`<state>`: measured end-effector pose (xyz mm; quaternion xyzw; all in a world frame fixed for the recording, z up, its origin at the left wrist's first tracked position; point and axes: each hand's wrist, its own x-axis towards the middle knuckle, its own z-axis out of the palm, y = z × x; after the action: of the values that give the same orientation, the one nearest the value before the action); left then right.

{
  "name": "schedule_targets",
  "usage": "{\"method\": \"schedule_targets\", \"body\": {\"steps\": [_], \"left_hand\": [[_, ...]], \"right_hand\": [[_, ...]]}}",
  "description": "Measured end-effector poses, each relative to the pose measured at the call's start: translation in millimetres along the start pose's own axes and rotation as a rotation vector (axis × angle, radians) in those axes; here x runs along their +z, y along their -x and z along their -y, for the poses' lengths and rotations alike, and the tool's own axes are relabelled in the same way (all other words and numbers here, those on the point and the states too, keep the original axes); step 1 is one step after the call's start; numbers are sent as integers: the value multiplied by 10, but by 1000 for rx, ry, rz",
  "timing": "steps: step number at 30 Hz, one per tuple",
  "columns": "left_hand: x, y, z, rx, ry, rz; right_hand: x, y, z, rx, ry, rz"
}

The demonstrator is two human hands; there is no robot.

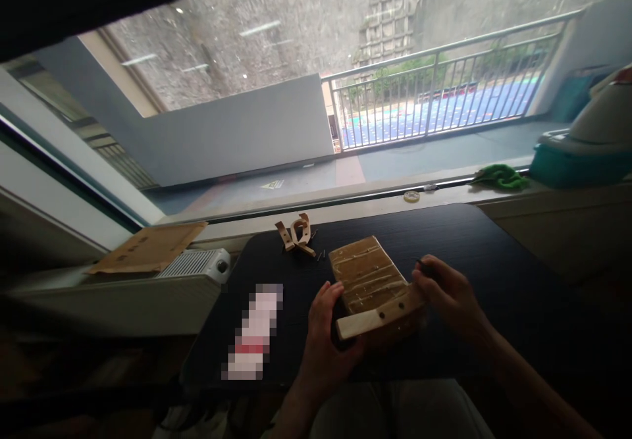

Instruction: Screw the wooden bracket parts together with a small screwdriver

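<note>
A flat wooden board (368, 274) with pale streaks on its face rests on the black table (494, 261), joined to a thicker wooden bar (375, 317) along its near edge. My left hand (323, 337) grips the bar's left end, fingers curled round it. My right hand (444, 294) is closed at the bar's right end and pinches a small dark thing I cannot make out.
A small wooden clamp-like piece (296, 235) and loose nails lie at the table's far edge. A blurred white and red item (254, 330) lies left of my hands. A cardboard envelope (151, 248) sits on a radiator. Green cloth (498, 176) and a teal container (577, 156) stand on the windowsill.
</note>
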<state>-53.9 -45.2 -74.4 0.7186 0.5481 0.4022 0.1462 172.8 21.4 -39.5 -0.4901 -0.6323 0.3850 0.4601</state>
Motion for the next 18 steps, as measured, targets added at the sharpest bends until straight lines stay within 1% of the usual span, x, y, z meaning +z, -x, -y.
{"method": "schedule_targets", "body": {"steps": [1, 3, 5, 8, 11, 16, 18], "left_hand": [[4, -51, 6, 60, -49, 28], [40, -150, 10, 149, -104, 146], [102, -210, 12, 191, -140, 214], [191, -220, 29, 201, -171, 195], [231, -196, 65, 221, -151, 172], [235, -189, 107, 238, -121, 171], [236, -190, 110, 236, -120, 172]], "right_hand": [[-32, 30, -4, -1, 11, 35], [-89, 103, -20, 31, 28, 109], [-132, 170, -37, 67, 53, 164], [-166, 229, -55, 52, 117, 201], [-170, 230, -87, 12, 163, 217], [-173, 189, -242, -140, 198, 217], [-182, 184, -295, -171, 205, 214]]}}
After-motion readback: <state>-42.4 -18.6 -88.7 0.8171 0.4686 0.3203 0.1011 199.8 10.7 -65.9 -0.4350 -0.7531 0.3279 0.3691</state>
